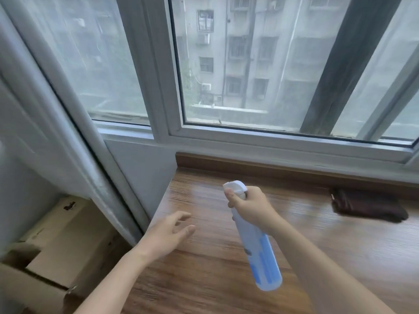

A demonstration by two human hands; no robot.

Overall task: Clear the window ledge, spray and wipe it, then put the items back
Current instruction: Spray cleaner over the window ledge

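The wooden window ledge fills the lower middle of the view, glossy near its far left corner. My right hand grips a blue and white spray bottle around its neck, a finger on the white nozzle, which points left and away over the ledge. My left hand hovers just above the ledge's left edge, fingers spread, holding nothing. A dark brown cloth lies folded on the ledge at the far right, near the back trim.
Cardboard boxes sit on the floor below the ledge's left side. A white window frame runs along the back of the ledge. A slanted white door frame stands at the left.
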